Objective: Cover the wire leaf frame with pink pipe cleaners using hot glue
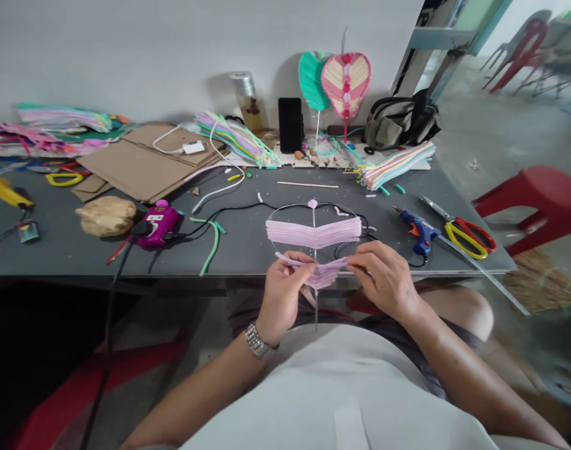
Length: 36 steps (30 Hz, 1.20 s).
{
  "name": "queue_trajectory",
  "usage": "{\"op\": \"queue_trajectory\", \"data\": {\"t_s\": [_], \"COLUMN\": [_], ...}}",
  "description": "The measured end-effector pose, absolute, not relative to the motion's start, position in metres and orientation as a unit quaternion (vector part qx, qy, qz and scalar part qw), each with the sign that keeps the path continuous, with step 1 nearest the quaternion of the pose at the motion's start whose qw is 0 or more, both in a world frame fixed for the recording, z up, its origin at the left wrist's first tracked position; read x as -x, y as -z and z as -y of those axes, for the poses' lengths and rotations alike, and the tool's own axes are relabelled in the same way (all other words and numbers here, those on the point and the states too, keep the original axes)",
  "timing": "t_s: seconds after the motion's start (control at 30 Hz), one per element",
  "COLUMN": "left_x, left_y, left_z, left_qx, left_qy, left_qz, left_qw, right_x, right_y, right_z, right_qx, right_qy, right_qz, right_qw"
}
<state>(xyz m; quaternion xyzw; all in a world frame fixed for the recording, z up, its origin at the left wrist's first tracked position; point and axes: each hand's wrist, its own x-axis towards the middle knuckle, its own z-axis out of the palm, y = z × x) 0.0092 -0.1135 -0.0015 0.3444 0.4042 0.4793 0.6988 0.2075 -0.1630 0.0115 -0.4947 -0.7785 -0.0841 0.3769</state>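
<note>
A wire fan frame (pixel 316 306) with a central stem points toward my body at the table's near edge. Across its middle runs a V-shaped band of lilac pipe cleaners (pixel 313 234), and a shorter lilac bunch (pixel 325 277) sits lower on the stem. My left hand (pixel 283 290) pinches the frame and a lilac pipe cleaner (pixel 335 263) near the stem, thumb on top. The right end of that same pipe cleaner is between the thumb and fingers of my right hand (pixel 391 278). A small lilac pompom-like piece (pixel 312 204) tops the frame.
To the right lie a blue glue gun (pixel 421 232) and scissors (pixel 468 231). A magenta power socket (pixel 158 226) with cords is at left, beside cardboard (pixel 145 159). Behind are pipe cleaner bundles (pixel 398 165), a phone (pixel 290 125), a jar (pixel 247 100) and a finished-looking pink fan (pixel 346 84).
</note>
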Motion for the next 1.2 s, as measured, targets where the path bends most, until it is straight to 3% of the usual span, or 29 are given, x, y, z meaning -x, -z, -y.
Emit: {"op": "queue_trajectory", "data": {"t_s": [0.4,0.87,0.97,1.07,1.2], "left_x": [-0.010,-0.009,-0.012,-0.015,-0.018], "left_y": [0.003,-0.001,-0.001,0.002,0.005], "left_z": [0.114,0.114,0.115,0.115,0.115], "left_qx": [-0.351,-0.365,-0.358,-0.360,-0.370], "left_qy": [-0.469,-0.481,-0.489,-0.490,-0.492], "left_qz": [-0.410,-0.431,-0.431,-0.425,-0.414], "left_qw": [0.699,0.670,0.669,0.671,0.670], "right_x": [-0.215,-0.214,-0.207,-0.194,-0.178], "right_y": [-0.017,-0.007,-0.012,-0.016,-0.014], "right_z": [0.160,0.164,0.172,0.178,0.170], "right_qx": [0.490,0.501,0.517,0.498,0.463], "right_qy": [0.120,0.030,0.066,0.129,0.130], "right_qz": [0.786,0.738,0.711,0.737,0.813], "right_qw": [0.358,0.450,0.472,0.439,0.327]}}
